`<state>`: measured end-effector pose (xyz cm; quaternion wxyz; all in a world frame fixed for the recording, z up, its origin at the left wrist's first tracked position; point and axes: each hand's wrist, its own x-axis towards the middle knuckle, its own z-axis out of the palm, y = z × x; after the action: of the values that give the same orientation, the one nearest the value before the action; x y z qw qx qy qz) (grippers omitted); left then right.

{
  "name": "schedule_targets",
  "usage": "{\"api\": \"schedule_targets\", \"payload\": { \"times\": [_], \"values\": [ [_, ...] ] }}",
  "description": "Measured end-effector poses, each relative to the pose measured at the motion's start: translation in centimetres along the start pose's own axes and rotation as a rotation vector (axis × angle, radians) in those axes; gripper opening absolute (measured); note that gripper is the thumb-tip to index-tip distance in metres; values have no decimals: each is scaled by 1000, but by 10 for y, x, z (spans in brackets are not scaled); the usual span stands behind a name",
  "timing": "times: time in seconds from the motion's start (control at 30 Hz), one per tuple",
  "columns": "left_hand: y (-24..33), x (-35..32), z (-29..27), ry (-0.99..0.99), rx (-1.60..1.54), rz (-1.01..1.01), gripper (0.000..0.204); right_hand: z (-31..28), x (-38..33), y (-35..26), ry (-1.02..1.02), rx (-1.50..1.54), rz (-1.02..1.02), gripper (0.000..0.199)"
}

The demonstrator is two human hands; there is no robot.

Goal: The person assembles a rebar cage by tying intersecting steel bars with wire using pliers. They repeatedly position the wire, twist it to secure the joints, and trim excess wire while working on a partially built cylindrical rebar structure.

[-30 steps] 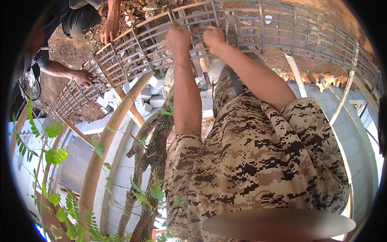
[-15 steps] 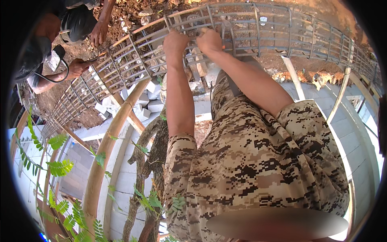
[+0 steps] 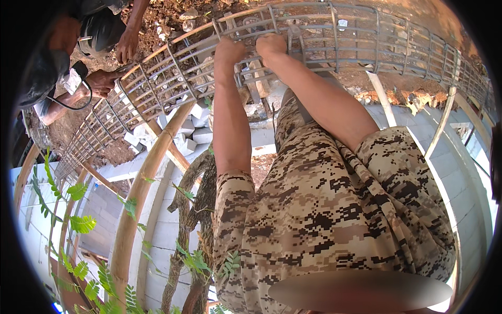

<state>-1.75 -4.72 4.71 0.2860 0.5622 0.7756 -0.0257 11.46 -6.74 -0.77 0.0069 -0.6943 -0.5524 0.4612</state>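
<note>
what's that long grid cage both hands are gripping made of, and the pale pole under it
Long grey grid cage: looks like steel reinforcing bar, dull and rust-tinged, thin rods crossing in loops. Pale round pole: probably bamboo or peeled wood, smooth tan surface. Left hand and right hand both grip the bars.

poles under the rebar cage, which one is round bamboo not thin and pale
The thick tan bamboo pole at left, curving below the rebar cage; the others are thin and pale.

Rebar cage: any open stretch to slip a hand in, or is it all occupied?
The rebar cage is free to the right of the right hand. It is crowded at the middle, where the left hand grips beside it, and at the left, where a co-worker's hands hold bars.
</note>
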Motion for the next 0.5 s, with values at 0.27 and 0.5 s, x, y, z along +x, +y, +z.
{"api": "schedule_targets", "payload": {
  "times": [0.27, 0.5],
  "values": [
    [-3, -22, 5, 50, -531, -53, 37, -10, -21, -12, -45, 850, 438, 24],
    [-9, -18, -19, 193, -73, 171, 29, -19, -53, -6, -131, 1120, 301, 18]
  ]
}}
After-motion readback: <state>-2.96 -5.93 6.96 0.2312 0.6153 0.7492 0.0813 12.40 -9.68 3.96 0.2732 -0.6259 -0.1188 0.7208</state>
